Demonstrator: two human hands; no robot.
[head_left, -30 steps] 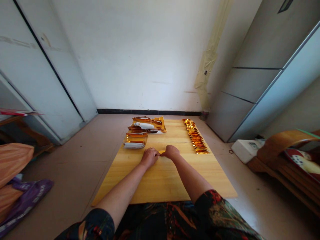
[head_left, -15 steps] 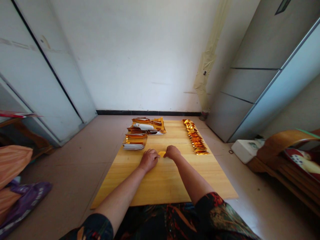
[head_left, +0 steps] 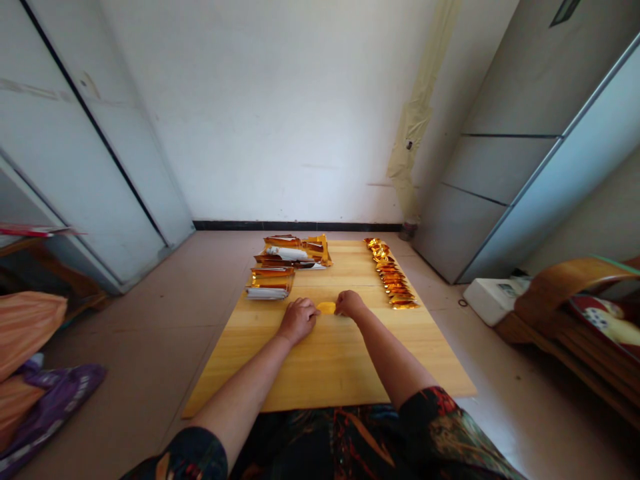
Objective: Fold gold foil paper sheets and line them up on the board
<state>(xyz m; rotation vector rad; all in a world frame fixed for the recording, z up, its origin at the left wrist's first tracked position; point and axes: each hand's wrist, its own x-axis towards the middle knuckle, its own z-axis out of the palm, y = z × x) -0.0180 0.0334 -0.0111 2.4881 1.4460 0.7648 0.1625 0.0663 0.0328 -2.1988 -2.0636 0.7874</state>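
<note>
A small piece of golden foil (head_left: 327, 308) lies flat on the wooden table (head_left: 320, 373), between my two hands. My left hand (head_left: 299, 320) is closed at its left end, fingertips pressed on that edge. At the right end my right hand (head_left: 349, 304) pinches the other edge with bent fingers. To the left and beyond stand stacks of golden and white foil wrappers (head_left: 273, 281); a further pile of foil wrappers (head_left: 300, 252) sits behind them. Along the table's right side runs a row of folded golden foil pieces (head_left: 395, 283).
Behind the table rises a white wall (head_left: 290, 120). A grey fridge (head_left: 500, 167) stands at the right, with a white box (head_left: 493, 300) and a wooden seat (head_left: 570, 320) nearer. Orange and purple bags (head_left: 55, 400) lie at the left on the tiled floor.
My right hand has slid slightly to the right along the golden foil, so more of it shows between my hands. My left hand has stayed in place.
</note>
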